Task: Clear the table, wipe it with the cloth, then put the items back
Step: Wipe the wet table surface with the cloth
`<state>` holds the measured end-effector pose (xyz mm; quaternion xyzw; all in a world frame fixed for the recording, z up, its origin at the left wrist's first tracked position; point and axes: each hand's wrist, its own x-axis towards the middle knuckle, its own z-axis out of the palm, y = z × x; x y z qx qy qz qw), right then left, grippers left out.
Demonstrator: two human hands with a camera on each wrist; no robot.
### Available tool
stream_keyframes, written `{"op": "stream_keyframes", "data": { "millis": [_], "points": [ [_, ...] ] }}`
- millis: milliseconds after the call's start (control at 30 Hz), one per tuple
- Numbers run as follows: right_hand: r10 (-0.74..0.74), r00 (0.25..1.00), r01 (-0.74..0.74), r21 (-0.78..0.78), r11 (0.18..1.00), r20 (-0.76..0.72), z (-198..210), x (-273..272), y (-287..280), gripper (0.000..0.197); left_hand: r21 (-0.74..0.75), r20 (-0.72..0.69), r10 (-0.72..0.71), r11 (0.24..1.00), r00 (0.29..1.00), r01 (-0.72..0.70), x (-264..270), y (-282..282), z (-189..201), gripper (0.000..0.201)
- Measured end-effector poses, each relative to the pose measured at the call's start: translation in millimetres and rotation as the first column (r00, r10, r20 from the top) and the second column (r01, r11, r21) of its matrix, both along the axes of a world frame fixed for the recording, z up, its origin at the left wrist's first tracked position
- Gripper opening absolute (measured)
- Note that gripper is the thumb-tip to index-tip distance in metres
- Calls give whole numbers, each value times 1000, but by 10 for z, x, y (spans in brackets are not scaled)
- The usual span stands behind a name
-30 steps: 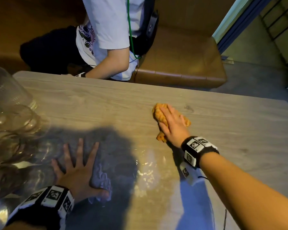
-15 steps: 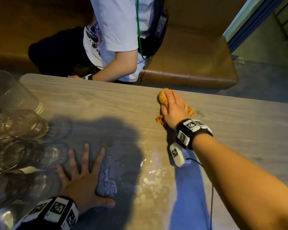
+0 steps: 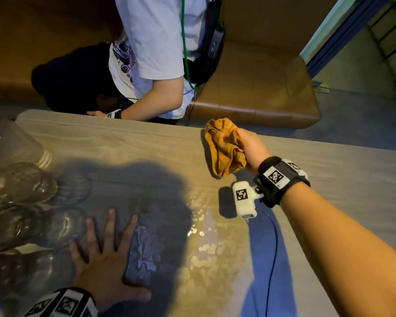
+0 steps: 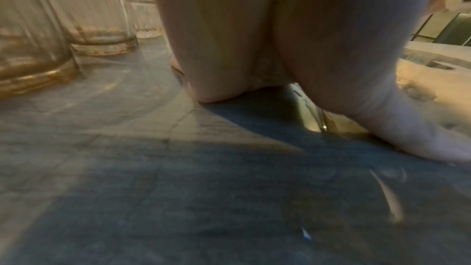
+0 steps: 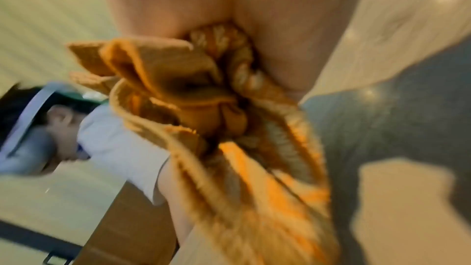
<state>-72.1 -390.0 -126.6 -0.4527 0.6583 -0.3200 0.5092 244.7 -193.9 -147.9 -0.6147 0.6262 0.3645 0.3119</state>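
My right hand (image 3: pixel 249 147) grips a crumpled orange cloth (image 3: pixel 224 147) lifted just above the far edge of the wooden table (image 3: pixel 146 143). The right wrist view shows the orange cloth (image 5: pixel 229 138) bunched against the palm and hanging down. My left hand (image 3: pixel 105 261) lies flat on the table near the front, fingers spread, holding nothing. In the left wrist view the left hand (image 4: pixel 267 47) presses the tabletop (image 4: pixel 178 188). A wet sheen (image 3: pixel 206 243) covers the table's middle.
Several clear glasses (image 3: pixel 21 197) crowd the table's left end; the glasses (image 4: pixel 63 27) stand close to my left hand. Another person (image 3: pixel 151 53) sits across the table on a brown bench (image 3: pixel 261 88). Grey floor (image 3: pixel 364 117) lies at the far right.
My right hand pushed the cloth toward the far edge, then gathered it and lifted it off the table. The left hand stayed flat in place.
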Motion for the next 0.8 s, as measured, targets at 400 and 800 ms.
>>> {"op": "stream_keyframes", "data": {
  "millis": [400, 800],
  "points": [
    [295, 320, -503, 102, 858, -900, -184, 180, 329, 81, 65, 14, 13, 998, 1000, -14, -55, -68, 122, 154],
    [322, 605, -523, -59, 850, -728, -243, 82, 69, 56, 51, -19, 8, 999, 1000, -7, -27, -53, 112, 155]
  ]
}}
